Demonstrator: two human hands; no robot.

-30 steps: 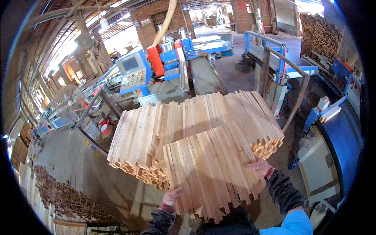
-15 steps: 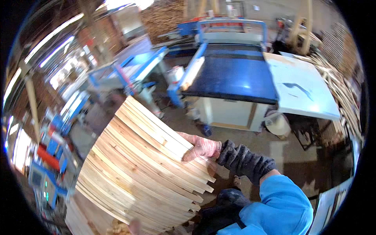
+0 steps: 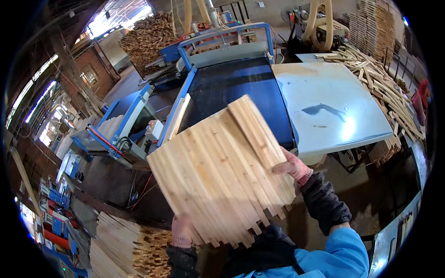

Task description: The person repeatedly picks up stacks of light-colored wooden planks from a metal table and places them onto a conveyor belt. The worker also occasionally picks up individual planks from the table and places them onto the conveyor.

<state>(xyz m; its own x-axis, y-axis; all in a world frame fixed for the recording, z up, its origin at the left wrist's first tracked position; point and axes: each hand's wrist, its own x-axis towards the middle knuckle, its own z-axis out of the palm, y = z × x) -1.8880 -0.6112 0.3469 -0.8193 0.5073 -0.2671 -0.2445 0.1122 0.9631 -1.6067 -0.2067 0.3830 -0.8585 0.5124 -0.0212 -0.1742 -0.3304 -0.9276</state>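
Observation:
Between my hands I carry a broad layer of wooden strips, laid side by side with uneven near ends. A few more strips lie stacked on top along its right side. My right hand, in a pinkish work glove, is closed round the right edge, its thumb over the upper strips. At the near left corner my gloved left hand grips the edge; its fingers are partly hidden beneath the wood. The far end of the strips overlaps the near part of a dark blue conveyor belt in view.
A pale metal table adjoins the belt's right side, with piled loose strips beyond. Left stands another blue-framed machine. A stack of strips sits at lower left. One strip lies along the belt's left rail.
My view has turned to the right, away from the stack. The strips have swung round toward the belt, and my left hand now shows clearly on their near left corner.

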